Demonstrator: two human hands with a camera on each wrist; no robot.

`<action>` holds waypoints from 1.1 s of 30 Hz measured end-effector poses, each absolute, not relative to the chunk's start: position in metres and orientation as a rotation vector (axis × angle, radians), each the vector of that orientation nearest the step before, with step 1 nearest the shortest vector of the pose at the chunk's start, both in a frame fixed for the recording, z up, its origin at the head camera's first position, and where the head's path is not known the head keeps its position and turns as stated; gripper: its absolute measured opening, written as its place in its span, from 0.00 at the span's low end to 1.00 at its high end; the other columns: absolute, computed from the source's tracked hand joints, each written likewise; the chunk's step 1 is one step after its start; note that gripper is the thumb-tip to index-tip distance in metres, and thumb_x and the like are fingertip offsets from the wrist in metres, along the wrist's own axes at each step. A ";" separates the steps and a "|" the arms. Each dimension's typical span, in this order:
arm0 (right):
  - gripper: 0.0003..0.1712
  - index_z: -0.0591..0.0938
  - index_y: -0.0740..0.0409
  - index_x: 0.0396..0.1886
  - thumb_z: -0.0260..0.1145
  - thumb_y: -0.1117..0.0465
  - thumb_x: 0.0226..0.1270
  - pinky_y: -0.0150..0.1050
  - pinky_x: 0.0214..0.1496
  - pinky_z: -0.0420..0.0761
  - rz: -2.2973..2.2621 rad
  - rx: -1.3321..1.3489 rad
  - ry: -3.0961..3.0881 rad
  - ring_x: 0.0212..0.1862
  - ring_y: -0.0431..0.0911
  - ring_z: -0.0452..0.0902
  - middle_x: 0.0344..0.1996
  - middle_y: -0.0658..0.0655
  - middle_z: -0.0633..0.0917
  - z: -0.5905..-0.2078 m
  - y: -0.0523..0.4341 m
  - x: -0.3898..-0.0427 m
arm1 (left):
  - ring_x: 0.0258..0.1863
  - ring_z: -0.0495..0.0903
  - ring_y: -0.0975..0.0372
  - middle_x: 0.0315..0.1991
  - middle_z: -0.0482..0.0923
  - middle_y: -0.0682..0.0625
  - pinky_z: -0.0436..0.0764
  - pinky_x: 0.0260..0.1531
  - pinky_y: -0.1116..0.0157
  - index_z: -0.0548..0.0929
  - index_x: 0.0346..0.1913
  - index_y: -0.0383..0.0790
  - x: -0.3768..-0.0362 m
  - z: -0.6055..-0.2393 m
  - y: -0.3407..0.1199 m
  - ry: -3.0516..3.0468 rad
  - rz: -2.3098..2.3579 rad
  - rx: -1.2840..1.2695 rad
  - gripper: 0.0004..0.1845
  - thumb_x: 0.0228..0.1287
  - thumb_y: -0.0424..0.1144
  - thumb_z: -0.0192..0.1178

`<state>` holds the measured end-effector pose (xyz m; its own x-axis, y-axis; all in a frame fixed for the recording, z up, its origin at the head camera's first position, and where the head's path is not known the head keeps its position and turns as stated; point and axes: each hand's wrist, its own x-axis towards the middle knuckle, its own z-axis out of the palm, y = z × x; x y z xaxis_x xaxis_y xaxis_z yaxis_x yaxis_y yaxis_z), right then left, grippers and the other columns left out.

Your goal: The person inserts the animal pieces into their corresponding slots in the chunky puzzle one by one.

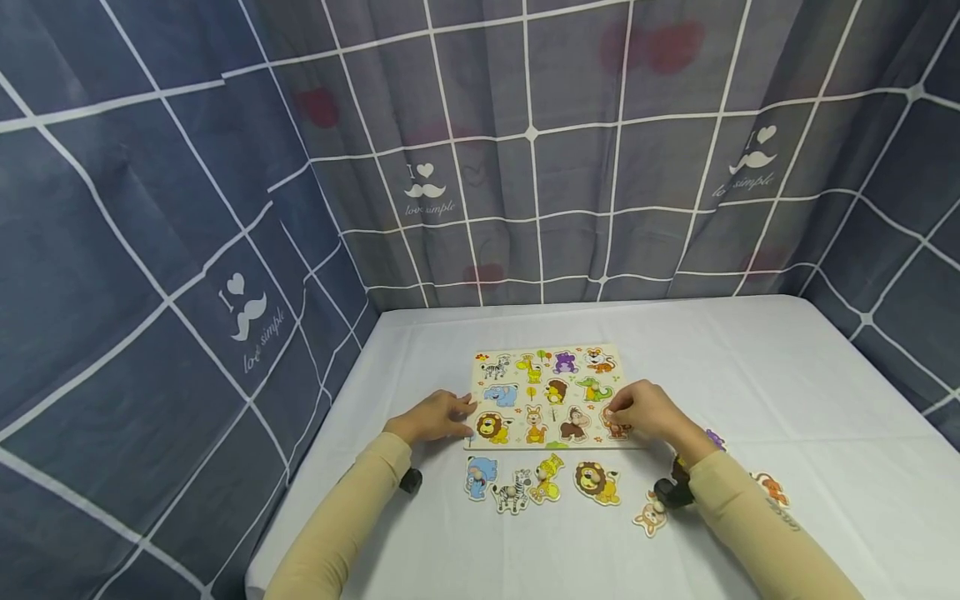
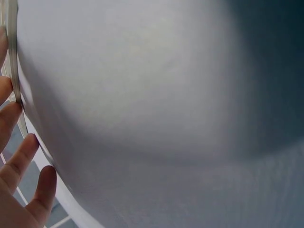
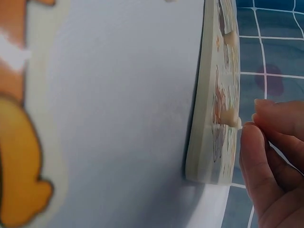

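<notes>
Fingers of the R hand [image 1: 652, 410] were held narrow, tips nearly together at the knob [image 3: 230, 118] of a brown piece [image 1: 617, 431] in the board's [image 1: 517, 446] bottom R corner (can't tell if gripped), while those of the L hand [image 1: 433, 416] were spread, some tips set against its L edge. Just below, elephant [image 1: 480, 477], zebra [image 1: 512, 493], giraffe [image 1: 545, 482] & lion [image 1: 597, 483] pieces were laid out, w/ a long-eared piece [image 1: 651, 518] nr the R sleeve [image 1: 750, 525], all on a white table [image 1: 705, 350] backed by a checked curtain [image 1: 487, 83].

A pale puzzle board [image 1: 517, 421] lies flat near loose animal pieces [image 1: 597, 485].
</notes>
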<state>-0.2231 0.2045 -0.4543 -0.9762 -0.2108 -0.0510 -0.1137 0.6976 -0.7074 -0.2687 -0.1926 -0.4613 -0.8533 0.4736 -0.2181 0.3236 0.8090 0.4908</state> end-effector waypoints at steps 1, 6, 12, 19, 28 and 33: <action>0.04 0.88 0.65 0.34 0.71 0.68 0.59 0.37 0.36 0.79 -1.142 -0.266 2.776 0.34 0.45 0.79 0.30 0.55 0.88 -0.454 0.206 -0.223 | 0.69 0.69 0.49 0.73 0.66 0.50 0.65 0.74 0.52 0.77 0.65 0.42 -0.269 -0.461 -0.193 2.665 0.636 0.610 0.32 0.58 0.47 0.73; 0.05 0.87 0.65 0.34 0.71 0.67 0.59 0.36 0.36 0.78 -1.120 -0.255 2.784 0.35 0.45 0.79 0.31 0.56 0.88 -0.454 0.212 -0.222 | 0.71 0.68 0.49 0.73 0.66 0.49 0.63 0.75 0.52 0.77 0.65 0.42 -0.269 -0.460 -0.193 2.671 0.623 0.622 0.32 0.58 0.47 0.72; 0.06 0.87 0.66 0.34 0.71 0.67 0.58 0.37 0.35 0.78 -1.115 -0.257 2.796 0.34 0.45 0.78 0.30 0.56 0.88 -0.453 0.221 -0.220 | 0.73 0.66 0.48 0.72 0.67 0.49 0.62 0.76 0.51 0.77 0.65 0.42 -0.270 -0.459 -0.193 2.676 0.604 0.632 0.32 0.58 0.47 0.72; 0.07 0.87 0.66 0.36 0.70 0.67 0.59 0.37 0.36 0.79 -1.121 -0.179 2.782 0.35 0.46 0.79 0.32 0.57 0.88 -0.455 0.231 -0.216 | 0.72 0.67 0.49 0.72 0.66 0.50 0.63 0.75 0.52 0.78 0.65 0.43 -0.270 -0.461 -0.193 2.673 0.608 0.624 0.32 0.58 0.48 0.73; 0.08 0.87 0.67 0.37 0.69 0.67 0.60 0.37 0.36 0.79 -1.090 -0.177 2.799 0.36 0.46 0.79 0.33 0.58 0.88 -0.456 0.246 -0.210 | 0.72 0.67 0.48 0.73 0.66 0.50 0.63 0.75 0.51 0.78 0.65 0.44 -0.272 -0.461 -0.194 2.680 0.595 0.637 0.32 0.58 0.49 0.72; 0.07 0.87 0.66 0.36 0.69 0.66 0.61 0.37 0.35 0.78 -1.060 -0.175 2.825 0.34 0.45 0.78 0.31 0.56 0.88 -0.460 0.253 -0.207 | 0.73 0.65 0.48 0.73 0.66 0.50 0.61 0.76 0.51 0.77 0.65 0.44 -0.271 -0.461 -0.193 2.668 0.599 0.626 0.32 0.58 0.48 0.72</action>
<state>-0.2068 0.2528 -0.4601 -0.9862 -0.1498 -0.0706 -0.0663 0.7480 -0.6603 -0.2715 -0.1933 -0.4605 -0.8471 0.4832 -0.2213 0.3424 0.8146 0.4682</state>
